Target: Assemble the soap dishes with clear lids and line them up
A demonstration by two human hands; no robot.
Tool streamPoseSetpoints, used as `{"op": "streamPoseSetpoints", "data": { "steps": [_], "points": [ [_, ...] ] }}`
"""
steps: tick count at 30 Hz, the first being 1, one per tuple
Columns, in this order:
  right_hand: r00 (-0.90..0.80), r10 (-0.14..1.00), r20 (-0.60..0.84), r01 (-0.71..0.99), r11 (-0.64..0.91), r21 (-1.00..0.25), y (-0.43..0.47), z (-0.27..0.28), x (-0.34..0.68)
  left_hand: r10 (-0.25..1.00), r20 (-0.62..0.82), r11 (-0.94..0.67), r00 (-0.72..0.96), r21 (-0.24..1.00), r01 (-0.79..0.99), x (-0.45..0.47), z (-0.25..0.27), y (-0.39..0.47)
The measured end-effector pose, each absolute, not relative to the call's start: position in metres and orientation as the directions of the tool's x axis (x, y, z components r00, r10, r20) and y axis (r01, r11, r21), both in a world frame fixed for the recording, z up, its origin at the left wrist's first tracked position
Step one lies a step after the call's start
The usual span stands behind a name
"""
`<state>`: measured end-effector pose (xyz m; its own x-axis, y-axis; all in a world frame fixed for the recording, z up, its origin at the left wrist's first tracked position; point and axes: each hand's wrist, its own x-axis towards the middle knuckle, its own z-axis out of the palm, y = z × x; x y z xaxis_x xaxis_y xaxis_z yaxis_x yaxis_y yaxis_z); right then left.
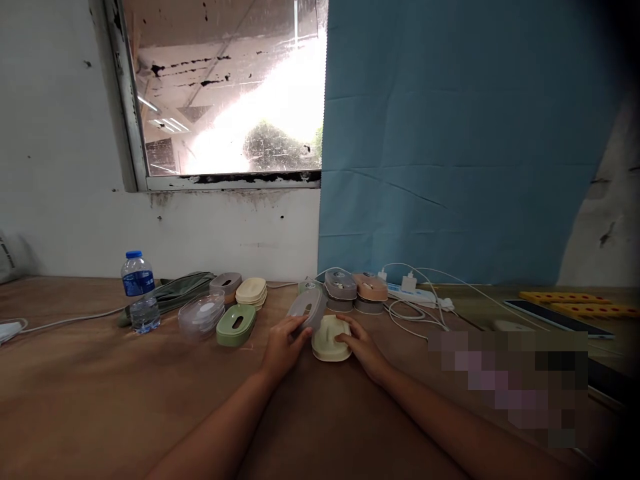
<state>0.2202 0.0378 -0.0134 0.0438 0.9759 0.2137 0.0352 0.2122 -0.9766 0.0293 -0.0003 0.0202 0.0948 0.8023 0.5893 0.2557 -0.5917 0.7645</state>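
Observation:
My left hand (285, 348) grips a grey oval cover with a slot (306, 305), which is tilted up on its edge. Beside it my right hand (365, 348) has its thumb and fingers around a cream oval tray with a raised middle (330, 343), low over the table. The two pieces are side by side, and I cannot tell whether they touch. Just behind them stand a grey lidded box (341, 283) and a peach lidded box (371, 287). To the left lie a green slotted cover (237, 325), a mauve slotted cover (227, 283) and stacked cream trays (251, 291).
Clear plastic covers (201, 317) and a water bottle (140, 293) stand on the left, near a dark green bag (175, 290). A white power strip (420, 295) with cables is behind on the right. Yellow perforated strips (570, 298) and a tablet-like device (555, 319) lie farther right.

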Motion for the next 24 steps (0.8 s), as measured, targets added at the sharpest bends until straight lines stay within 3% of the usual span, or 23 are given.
{"op": "streamPoseSetpoints", "data": {
  "steps": [4, 7, 11, 14, 24],
  "points": [
    [0.037, 0.979, 0.198, 0.059, 0.196, -0.979, 0.037, -0.013, 0.220, 0.738, 0.647, -0.674, 0.190, 0.691, 0.263, 0.023, 0.039, -0.008],
    [0.045, 0.982, 0.182, 0.083, 0.178, -0.981, 0.037, -0.012, 0.219, 0.709, 0.659, -0.692, 0.251, 0.579, 0.432, -0.002, 0.048, -0.010],
    [0.041, 0.985, 0.169, 0.111, 0.164, -0.980, 0.036, -0.011, 0.218, 0.732, 0.633, -0.573, 0.252, 0.371, 0.731, -0.054, 0.043, -0.011],
    [0.029, 0.985, 0.168, 0.125, 0.163, -0.979, 0.034, -0.010, 0.218, 0.760, 0.621, -0.440, 0.190, 0.278, 0.854, -0.083, 0.031, -0.009],
    [-0.012, 0.987, 0.162, 0.158, 0.162, -0.974, 0.029, -0.007, 0.216, 0.784, 0.586, -0.341, 0.203, 0.134, 0.930, -0.102, 0.023, 0.004]
  ]
}}
